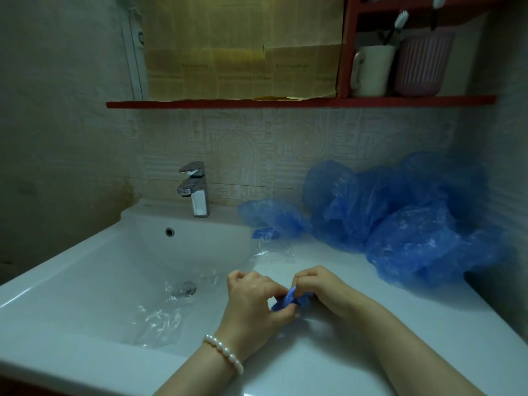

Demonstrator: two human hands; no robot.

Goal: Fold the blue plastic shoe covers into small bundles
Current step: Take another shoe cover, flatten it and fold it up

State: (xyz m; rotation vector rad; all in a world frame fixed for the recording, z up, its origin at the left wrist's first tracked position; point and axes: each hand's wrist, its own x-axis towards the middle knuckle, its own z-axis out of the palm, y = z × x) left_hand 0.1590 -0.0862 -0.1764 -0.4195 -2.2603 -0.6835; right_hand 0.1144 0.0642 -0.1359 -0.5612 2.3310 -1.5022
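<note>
A small, tightly folded blue shoe cover point(288, 300) is held between both hands just above the white counter, right of the basin. My left hand point(253, 302), with a pearl bracelet on its wrist, pinches the cover's left end. My right hand point(320, 284) pinches its right end with curled fingers. A big heap of loose blue shoe covers point(400, 212) lies at the back right against the wall. One flatter cover point(271, 215) and a small blue bundle point(264, 234) lie beside the tap.
The white sink basin point(100, 267) fills the left, with a chrome tap point(194, 190) behind it. Clear plastic wrap point(163, 318) lies in the basin over the drain, and another clear piece point(271, 252) lies on the counter. A red shelf point(285, 103) carries a mug and a ribbed cup.
</note>
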